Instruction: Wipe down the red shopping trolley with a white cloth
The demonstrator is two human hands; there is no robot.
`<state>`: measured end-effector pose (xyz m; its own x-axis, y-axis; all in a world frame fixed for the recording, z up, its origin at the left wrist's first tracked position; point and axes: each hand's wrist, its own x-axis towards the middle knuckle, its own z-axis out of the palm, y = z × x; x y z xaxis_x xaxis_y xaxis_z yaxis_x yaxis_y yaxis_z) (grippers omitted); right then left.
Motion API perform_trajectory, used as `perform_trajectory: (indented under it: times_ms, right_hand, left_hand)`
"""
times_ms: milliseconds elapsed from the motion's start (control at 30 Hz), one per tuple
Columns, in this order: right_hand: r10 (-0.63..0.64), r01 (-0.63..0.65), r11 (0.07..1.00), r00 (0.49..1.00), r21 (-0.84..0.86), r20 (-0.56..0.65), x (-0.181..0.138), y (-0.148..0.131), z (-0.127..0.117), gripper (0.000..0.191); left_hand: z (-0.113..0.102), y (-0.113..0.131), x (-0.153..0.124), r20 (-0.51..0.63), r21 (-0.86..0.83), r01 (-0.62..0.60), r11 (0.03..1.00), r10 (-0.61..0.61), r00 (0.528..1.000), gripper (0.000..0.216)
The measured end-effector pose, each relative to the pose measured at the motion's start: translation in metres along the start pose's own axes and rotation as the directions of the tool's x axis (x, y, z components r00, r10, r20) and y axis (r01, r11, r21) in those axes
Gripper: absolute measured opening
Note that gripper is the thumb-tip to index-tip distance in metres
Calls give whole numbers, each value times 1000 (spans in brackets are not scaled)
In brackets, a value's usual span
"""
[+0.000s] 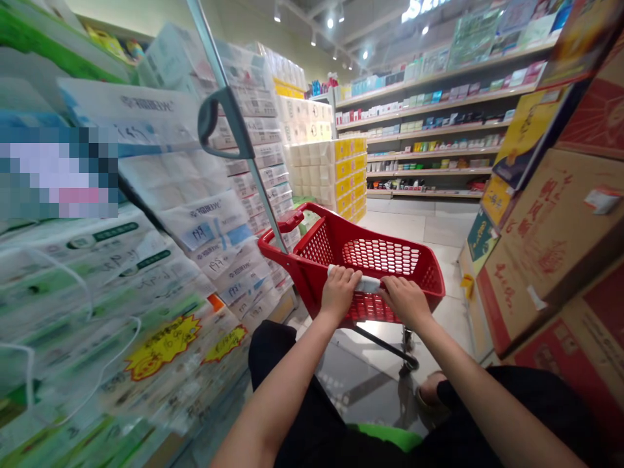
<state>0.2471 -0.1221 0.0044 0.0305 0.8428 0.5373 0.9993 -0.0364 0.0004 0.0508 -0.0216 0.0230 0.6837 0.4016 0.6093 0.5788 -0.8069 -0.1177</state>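
Note:
A red plastic shopping cart (390, 257) stands in a shop aisle right in front of me, its basket showing no goods. My left hand (338, 290) is closed around the pale handle bar (368, 284) at the cart's near edge. My right hand (404, 300) grips the same bar just to the right, fingers curled over it. Both forearms reach forward from the bottom of the view. My legs in black trousers and one foot show below the cart.
Stacked packs of tissue paper (146, 260) with yellow price tags crowd the left side, close to the cart. Red and brown cartons (550, 260) are piled on the right. Shelves of boxed goods (429, 123) line the far wall. Pale floor tiles (429, 227) stretch ahead.

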Motion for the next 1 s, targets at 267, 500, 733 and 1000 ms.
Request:
perform_trajectory:
  times_ms: [267,500,733,1000]
  right_hand:
    - [-38,38,999,998,-2,-53,-11,8,4,36]
    - [-34,32,999,998,-38,-62,-8,7,8,33]
    - [-3,-2,997,998,-80,-67,-10,-13,7,27]
    - [-39,38,999,998,16,45,-16,-10,3,31]
  left_hand:
    - [-16,-37,-13,43,29,-94,995,92,995,39]
    - [-48,-81,-24,-15,104,40,994,-38,999,33]
    - [-19,-20,-20,-50,-9,97,995,-97,994,35]
    - [15,36,-11,31,-143,-82,986,87,996,40]
